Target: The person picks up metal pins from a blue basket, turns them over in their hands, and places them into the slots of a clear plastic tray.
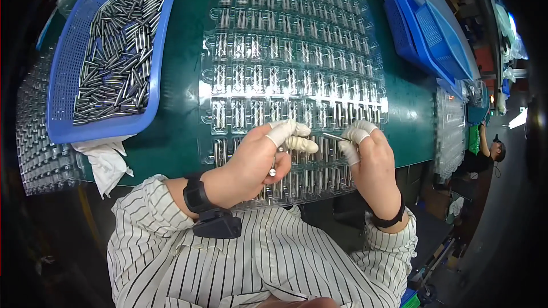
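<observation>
My left hand [265, 151] is curled over the near part of a clear plastic blister tray [221, 86], with white finger cots on the fingertips. Metal pins are gripped in it, and the round end of one pin [273, 172] sticks out below the palm. My right hand [368, 145], also in finger cots, pinches a slim metal pin [334, 136] that points left toward the left fingertips. Rows of narrow slots fill the tray. Shiny pins lie in the nearest rows and in part of the row just beyond my right hand; glare obscures how full the farther slots are.
A blue mesh basket [154, 88] of loose metal pins stands at the left, over a white cloth [105, 162]. Blue baskets [408, 34] sit at the far right. More clear trays are stacked left [48, 154] and right [450, 131]. Two other people are off to the right.
</observation>
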